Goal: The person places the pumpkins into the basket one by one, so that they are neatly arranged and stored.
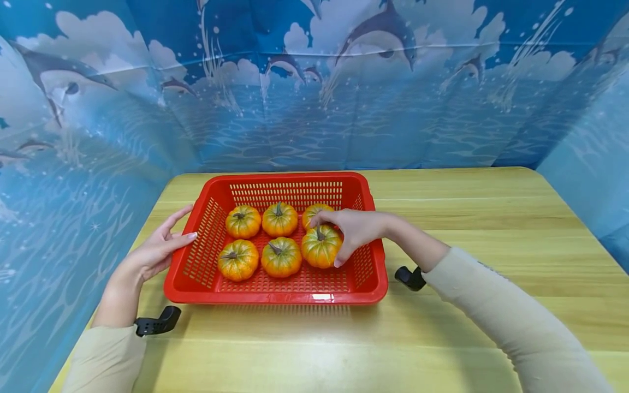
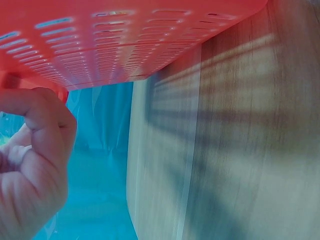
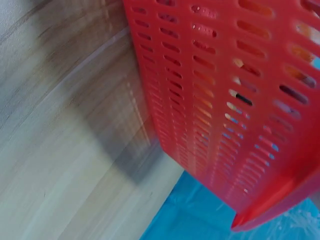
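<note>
A red plastic basket (image 1: 275,297) with slotted walls holds several small orange-and-green pumpkins, such as this front-middle pumpkin (image 1: 281,257). My right hand (image 1: 361,229) reaches over the basket's right side and grips the front-right pumpkin (image 1: 321,248), thumb on its near side and fingers at its far side by the stem. That pumpkin partly covers the back-right pumpkin (image 1: 316,210). At the left rim, my left hand (image 1: 154,248) holds the basket, its thumb over the edge. Bent fingers (image 2: 45,120) show beside the basket wall in the left wrist view.
The basket stands on a light wooden table (image 1: 481,218), near its back left. A blue curtain (image 1: 304,125) printed with dolphins hangs behind the table and along both sides. Black wrist cameras sit on the left wrist (image 1: 157,321) and right wrist (image 1: 410,278).
</note>
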Demonstrator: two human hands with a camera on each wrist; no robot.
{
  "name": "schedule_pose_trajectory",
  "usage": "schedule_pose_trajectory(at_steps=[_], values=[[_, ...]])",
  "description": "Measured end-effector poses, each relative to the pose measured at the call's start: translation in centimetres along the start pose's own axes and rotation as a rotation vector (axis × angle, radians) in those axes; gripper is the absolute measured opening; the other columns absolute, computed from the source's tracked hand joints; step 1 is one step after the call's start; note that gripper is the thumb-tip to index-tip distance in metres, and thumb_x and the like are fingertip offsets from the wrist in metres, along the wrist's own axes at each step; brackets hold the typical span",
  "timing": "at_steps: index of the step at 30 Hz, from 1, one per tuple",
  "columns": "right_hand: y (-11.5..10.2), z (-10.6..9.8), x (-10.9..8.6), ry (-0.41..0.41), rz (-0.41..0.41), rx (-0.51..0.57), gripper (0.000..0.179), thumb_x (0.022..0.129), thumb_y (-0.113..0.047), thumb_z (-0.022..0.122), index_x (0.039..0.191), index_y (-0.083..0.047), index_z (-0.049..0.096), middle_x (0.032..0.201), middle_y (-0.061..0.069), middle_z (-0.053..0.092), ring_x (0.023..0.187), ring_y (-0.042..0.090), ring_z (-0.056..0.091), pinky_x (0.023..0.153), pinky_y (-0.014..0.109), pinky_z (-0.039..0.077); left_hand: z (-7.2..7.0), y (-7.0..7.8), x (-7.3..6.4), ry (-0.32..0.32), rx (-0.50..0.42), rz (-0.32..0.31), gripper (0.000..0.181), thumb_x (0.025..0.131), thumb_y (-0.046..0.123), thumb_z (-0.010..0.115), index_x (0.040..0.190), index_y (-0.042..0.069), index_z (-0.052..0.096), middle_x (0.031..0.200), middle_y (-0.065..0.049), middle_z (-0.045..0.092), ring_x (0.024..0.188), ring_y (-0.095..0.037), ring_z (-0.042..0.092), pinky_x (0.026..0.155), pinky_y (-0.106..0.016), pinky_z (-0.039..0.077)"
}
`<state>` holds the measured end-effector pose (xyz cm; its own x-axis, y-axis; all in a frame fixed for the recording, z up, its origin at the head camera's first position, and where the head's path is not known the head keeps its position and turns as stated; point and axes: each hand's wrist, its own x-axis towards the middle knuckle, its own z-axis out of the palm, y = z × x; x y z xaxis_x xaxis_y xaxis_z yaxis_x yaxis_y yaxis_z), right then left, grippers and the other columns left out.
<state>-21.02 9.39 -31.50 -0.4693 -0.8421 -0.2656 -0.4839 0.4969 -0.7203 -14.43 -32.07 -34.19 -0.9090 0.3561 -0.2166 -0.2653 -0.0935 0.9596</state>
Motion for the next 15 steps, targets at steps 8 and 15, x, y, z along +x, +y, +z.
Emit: schedule_pose_trajectory(at_steps=[8,15], values=[[-0.2,0.8,1.1,-0.076,0.032,-0.088,0.073,0.065,-0.018,0.084,0.127,-0.013,0.045,0.120,-0.001,0.050,0.110,0.016,0.045,0.092,0.030,0.044,0.0,0.1,0.0,0.001,0.001,-0.005,0.072,0.097,0.002,0.045,0.150,0.023,0.002,0.108,-0.005,0.063,0.092,-0.023,0.066,0.076,-0.040,0.055],[0.0,1.5,1.9,-0.107,0.060,-0.146,0.073,0.065,-0.013,0.084,0.127,-0.012,0.044,0.121,-0.001,0.049,0.112,0.015,0.045,0.097,0.032,0.040,0.0,0.1,-0.1,-0.005,-0.006,-0.015,0.072,0.097,0.003,0.046,0.150,0.024,0.002,0.109,-0.005,0.063,0.092,-0.024,0.066,0.076,-0.041,0.054]])
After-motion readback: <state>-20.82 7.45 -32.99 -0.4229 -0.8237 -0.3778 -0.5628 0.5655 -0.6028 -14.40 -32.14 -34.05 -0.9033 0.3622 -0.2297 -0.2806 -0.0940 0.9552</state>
